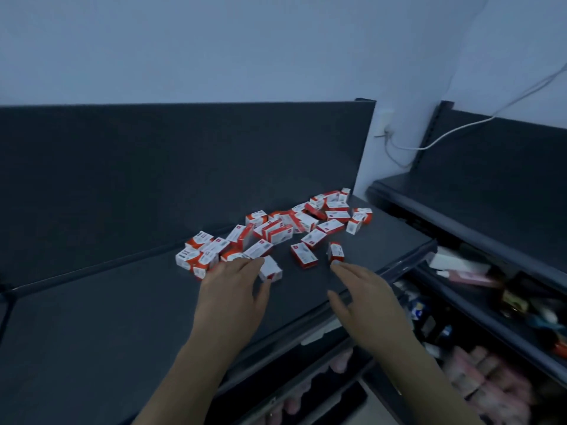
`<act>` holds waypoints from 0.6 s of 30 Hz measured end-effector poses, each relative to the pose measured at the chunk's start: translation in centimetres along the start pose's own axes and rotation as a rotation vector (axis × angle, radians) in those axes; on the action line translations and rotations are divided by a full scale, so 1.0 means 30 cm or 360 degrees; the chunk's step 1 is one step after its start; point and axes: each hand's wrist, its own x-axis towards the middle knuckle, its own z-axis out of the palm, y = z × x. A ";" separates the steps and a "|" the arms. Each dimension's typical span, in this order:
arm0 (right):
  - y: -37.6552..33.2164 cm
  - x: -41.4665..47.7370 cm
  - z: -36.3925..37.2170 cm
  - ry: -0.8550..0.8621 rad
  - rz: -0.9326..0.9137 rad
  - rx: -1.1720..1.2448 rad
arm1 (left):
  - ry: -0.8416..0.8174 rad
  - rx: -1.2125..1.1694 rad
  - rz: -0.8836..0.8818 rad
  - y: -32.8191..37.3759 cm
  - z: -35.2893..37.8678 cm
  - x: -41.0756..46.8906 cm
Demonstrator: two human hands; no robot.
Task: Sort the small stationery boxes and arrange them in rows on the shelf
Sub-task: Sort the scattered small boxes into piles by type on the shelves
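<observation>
Small red-and-white boxes [276,231] are scattered in a loose heap on the dark shelf [92,317], toward its back right part; the left hand [233,289] is held flat with fingers spread and nothing gripped, one box [270,269] lying just beside its fingertips and thumb; the right hand [365,296] is likewise held open and empty, its fingertips just short of an upright box [336,251]; a white cable [460,130] is seen against the wall behind.

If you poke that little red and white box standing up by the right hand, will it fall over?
Probably: the standing box stands on its small end, so it looks tippy. It seems light cardboard, likely to slide on the dark shelf.
</observation>
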 end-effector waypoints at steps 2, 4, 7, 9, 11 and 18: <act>0.079 0.029 -0.004 -0.0010 0.0040 0.0000 | -0.0041 -0.0002 0.0008 0.053 0.047 0.059; 0.151 0.061 -0.001 -0.0009 0.0083 0.0022 | -0.0084 -0.0023 0.0002 0.091 0.098 0.122; 0.254 0.128 0.013 -0.0014 0.0144 0.0033 | -0.0131 -0.0068 0.0041 0.129 0.183 0.226; 0.321 0.191 0.022 -0.0013 0.0178 0.0014 | -0.0138 -0.0060 0.0067 0.152 0.241 0.307; 0.381 0.259 0.023 0.0018 0.0191 -0.0010 | -0.0147 -0.0066 0.0068 0.176 0.295 0.389; 0.549 0.523 -0.015 0.0042 0.0214 0.0015 | -0.0249 -0.0107 0.0108 0.251 0.454 0.684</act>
